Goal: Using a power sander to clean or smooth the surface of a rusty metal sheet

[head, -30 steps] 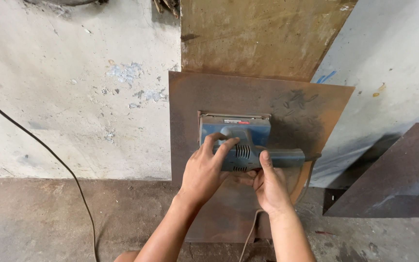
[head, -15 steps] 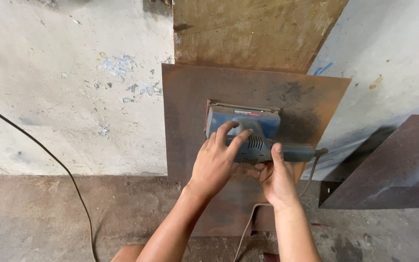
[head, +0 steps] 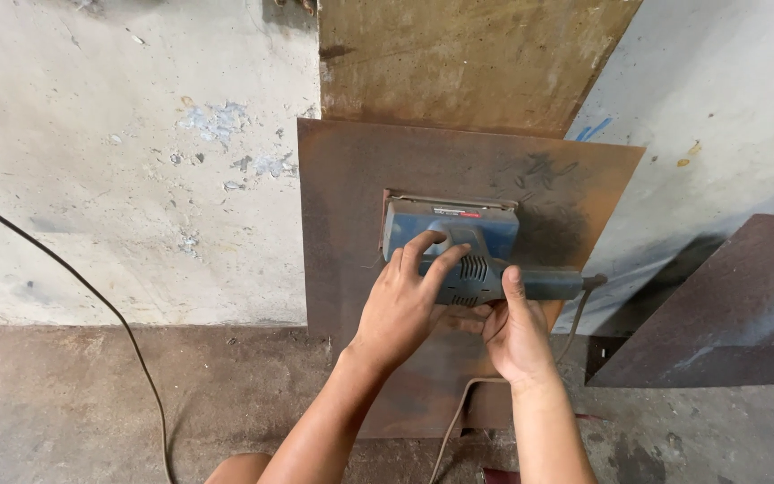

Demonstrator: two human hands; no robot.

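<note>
A blue electric sander (head: 459, 242) presses flat against a rusty brown metal sheet (head: 351, 197) that leans on the wall. My left hand (head: 405, 305) lies over the top of the sander body, fingers spread across it. My right hand (head: 517, 332) grips the sander's rear handle from below, thumb up along the handle. The sander's cord (head: 459, 412) hangs down from the handle between my forearms.
A second, larger rusty sheet (head: 468, 54) stands behind the first. Another dark metal plate (head: 727, 314) leans at the right. A black cable (head: 91, 296) runs down the pale, flaking wall (head: 118, 161) at the left to the concrete floor (head: 91, 403).
The sander and both hands have shifted slightly up and right across the sheet, still held the same way.
</note>
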